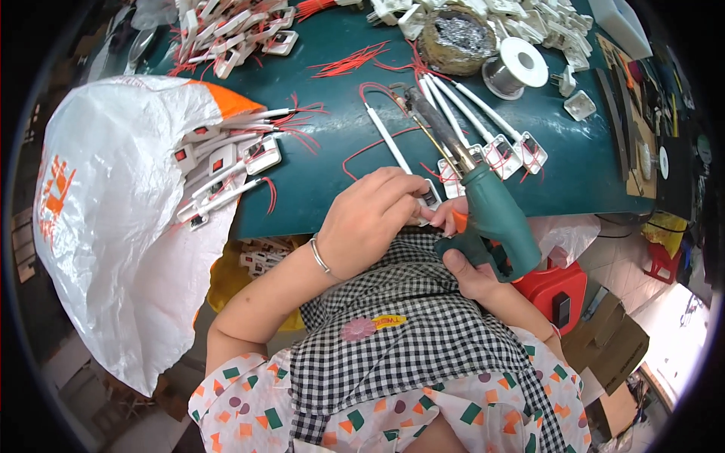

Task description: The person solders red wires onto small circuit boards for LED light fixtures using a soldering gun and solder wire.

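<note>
My right hand (pixel 473 281) is closed around the handle of a green soldering gun (pixel 495 208). Its metal tip points up and away over the table. My left hand (pixel 370 219) bends over a white plastic switch housing (pixel 430 195) at the table's near edge, with fingers pinched at its side. From that housing a thin white tube (pixel 387 137) runs away from me, and a red wire loops beside it. Just right of the gun's barrel lie several similar white tubes with switch housings (pixel 502 155) and red wires. What exactly my left fingertips grip is partly hidden.
A white woven sack (pixel 113 226) at left spills finished-looking switch pieces (pixel 260 155). Further back are a heap of white housings (pixel 234 34), loose red wires (pixel 351 60), a round pot of silvery metal (pixel 457 41) and a solder spool (pixel 521 64). A red stool (pixel 551 294) stands below right.
</note>
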{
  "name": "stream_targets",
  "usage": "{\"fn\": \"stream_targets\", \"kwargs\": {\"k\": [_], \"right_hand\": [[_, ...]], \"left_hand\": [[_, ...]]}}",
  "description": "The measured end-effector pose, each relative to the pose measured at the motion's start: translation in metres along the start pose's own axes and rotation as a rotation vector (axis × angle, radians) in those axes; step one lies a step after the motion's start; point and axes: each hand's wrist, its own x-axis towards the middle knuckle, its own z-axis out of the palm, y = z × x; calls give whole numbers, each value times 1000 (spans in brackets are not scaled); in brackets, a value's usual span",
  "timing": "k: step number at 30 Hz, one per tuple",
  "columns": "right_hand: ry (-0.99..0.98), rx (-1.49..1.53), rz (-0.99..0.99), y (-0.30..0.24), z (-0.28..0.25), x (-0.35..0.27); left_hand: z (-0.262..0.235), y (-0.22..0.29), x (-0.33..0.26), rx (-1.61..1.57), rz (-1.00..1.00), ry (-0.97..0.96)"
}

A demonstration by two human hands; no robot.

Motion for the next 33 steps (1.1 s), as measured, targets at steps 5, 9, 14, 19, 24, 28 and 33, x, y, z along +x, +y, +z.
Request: {"fn": "stream_targets", "kwargs": {"k": [5, 9, 14, 19, 24, 28, 33], "right_hand": [[168, 110, -10, 3, 8, 4], [158, 148, -31, 4, 9, 6], [43, -48, -75, 6, 2, 6], [60, -599, -38, -23, 2, 9], [140, -777, -218, -2, 6, 12], [117, -779, -315, 4, 7, 16], [88, -672, -403, 3, 10, 20]], "left_hand": [[-10, 14, 7, -27, -88, -3], [-10, 8, 4, -134, -149, -54], [-3, 13, -1, -72, -104, 17], [2, 9, -10, -1, -89, 269], [2, 8, -13, -114, -145, 321], [2, 12, -17, -164, -212, 339], [8, 14, -20, -161, -221, 366]]}}
